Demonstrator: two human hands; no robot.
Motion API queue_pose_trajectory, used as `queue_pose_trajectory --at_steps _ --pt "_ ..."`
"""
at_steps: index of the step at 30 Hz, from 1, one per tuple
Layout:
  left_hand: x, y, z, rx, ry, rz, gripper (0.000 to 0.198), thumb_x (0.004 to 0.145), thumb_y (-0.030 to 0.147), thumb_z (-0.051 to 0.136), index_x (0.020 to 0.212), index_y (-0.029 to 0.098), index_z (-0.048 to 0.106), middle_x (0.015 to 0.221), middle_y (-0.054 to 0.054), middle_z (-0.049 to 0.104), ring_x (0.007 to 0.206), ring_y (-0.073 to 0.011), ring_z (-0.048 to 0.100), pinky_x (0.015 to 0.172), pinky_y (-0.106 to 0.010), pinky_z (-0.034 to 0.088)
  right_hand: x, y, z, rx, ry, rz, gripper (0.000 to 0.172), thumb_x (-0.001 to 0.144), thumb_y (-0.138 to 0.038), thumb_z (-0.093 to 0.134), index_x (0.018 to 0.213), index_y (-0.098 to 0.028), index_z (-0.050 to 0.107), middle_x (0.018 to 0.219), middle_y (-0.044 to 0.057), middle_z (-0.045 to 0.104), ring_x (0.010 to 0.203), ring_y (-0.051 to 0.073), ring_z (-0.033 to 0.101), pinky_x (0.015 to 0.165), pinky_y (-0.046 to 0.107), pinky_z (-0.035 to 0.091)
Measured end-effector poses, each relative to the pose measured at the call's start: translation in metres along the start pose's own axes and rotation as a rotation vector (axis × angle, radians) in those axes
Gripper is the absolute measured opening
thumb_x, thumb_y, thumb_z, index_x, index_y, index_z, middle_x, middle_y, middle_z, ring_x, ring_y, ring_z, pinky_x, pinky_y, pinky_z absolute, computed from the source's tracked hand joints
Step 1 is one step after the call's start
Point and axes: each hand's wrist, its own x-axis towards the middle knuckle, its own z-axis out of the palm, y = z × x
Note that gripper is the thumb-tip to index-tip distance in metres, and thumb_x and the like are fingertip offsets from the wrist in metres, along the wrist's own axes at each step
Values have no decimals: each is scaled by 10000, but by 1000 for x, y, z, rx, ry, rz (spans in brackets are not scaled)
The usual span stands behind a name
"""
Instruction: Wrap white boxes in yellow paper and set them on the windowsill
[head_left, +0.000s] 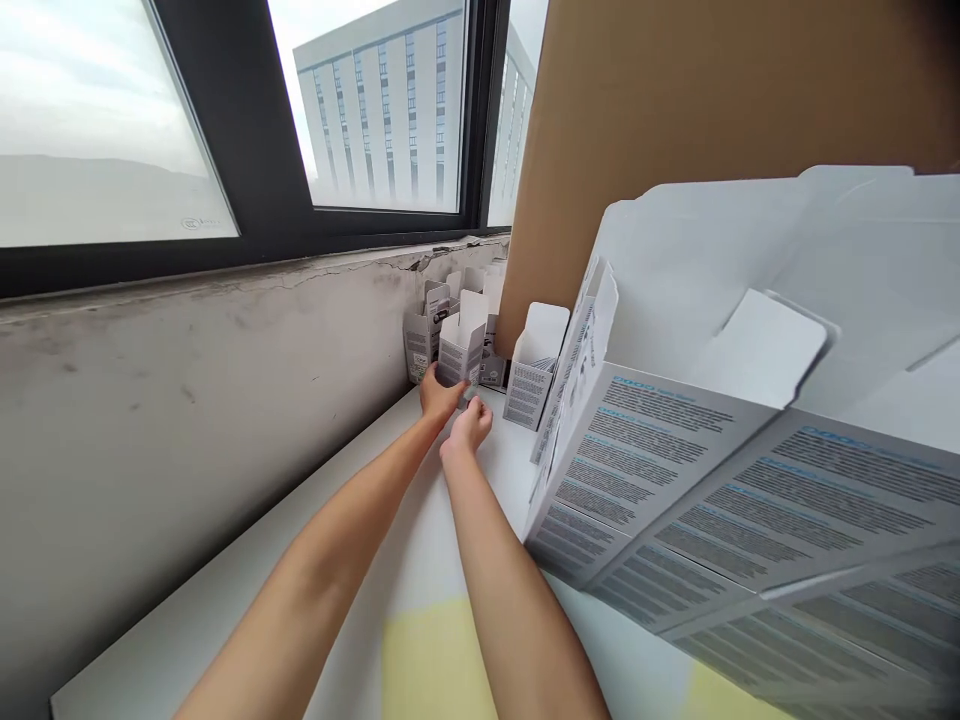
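Your white table (420,530) sits by a grey wall (187,400) under a big window (375,110), and both arms reach far to the corner, where your left hand (439,396) holds a small box (462,352) and your right hand (469,426) curls just below it, though I cannot tell if it holds anything.

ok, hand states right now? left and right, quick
Left hand: gripping the base of the small open box.
Right hand: curled just below that box; holding anything cannot be told.
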Motion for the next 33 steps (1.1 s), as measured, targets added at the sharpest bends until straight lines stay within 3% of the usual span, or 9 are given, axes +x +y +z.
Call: queue_pose_trajectory --at_steps 4,9,13,17,21,25,29,33 --pt "-36 18 -32 -10 -15 -1 480 642 238 775 1077 141 596 1107 -108 649 979 -212 618 854 -318 478 -41 -7 -23 -17 -49 -70 224 871 -392 444 943 -191 509 1151 160 630 1072 244 608 959 374 462" --pt "-100 44 -90 -54 12 -70 549 616 281 808 1081 136 554 1125 -111 630 993 -193 611 853 -314 480 -114 -30 -64 -59 -165 -117 244 883 -423 455 935 -192 510 1056 127 645 947 217 626 875 346 489" --pt "-162 68 -132 -125 -40 -133 573 594 341 814 1028 135 501 1102 -111 623 950 -191 623 814 -315 489 -171 -61 -117 -189 -288 -248 314 877 -488 474 924 -183 531 1019 114 635 892 205 594 826 339 476" --pt "-233 101 -157 -259 -173 -217 660 570 391 818 1038 158 416 1038 -89 652 878 -195 652 758 -317 504 -217 -94 -183 -162 -414 -281 345 878 -497 515 1001 -179 565 1283 114 573 1111 213 563 935 339 453" --pt "-302 134 -158 -441 -276 -355 794 483 398 887 1049 172 378 1066 -92 649 883 -213 655 738 -318 502 -249 -121 -249 -20 -488 -131 355 874 -492 575 1052 -186 584 1365 91 547 1232 213 530 1008 343 432" --pt "-355 153 -146 -532 -456 -369 781 500 405 914 1070 143 448 1172 -127 621 1034 -238 621 822 -330 507 -267 -147 -306 101 -432 -90 352 838 -478 649 1040 -191 624 1278 79 617 1188 209 569 980 340 450" --pt "-387 161 -134 -597 -771 -418 689 607 373 874 1149 115 536 1228 -155 603 1082 -275 609 839 -371 530 -271 -174 -359 171 -361 21 320 705 -415 781 861 -186 621 1168 75 673 1079 204 614 862 311 483" --pt "-410 166 -122 -531 -865 -506 722 598 256 877 1203 148 500 1284 -151 566 1137 -299 592 878 -448 553 -270 -190 -405 156 -319 86 356 646 -388 834 816 -179 602 1168 87 668 1116 208 591 852 305 479"
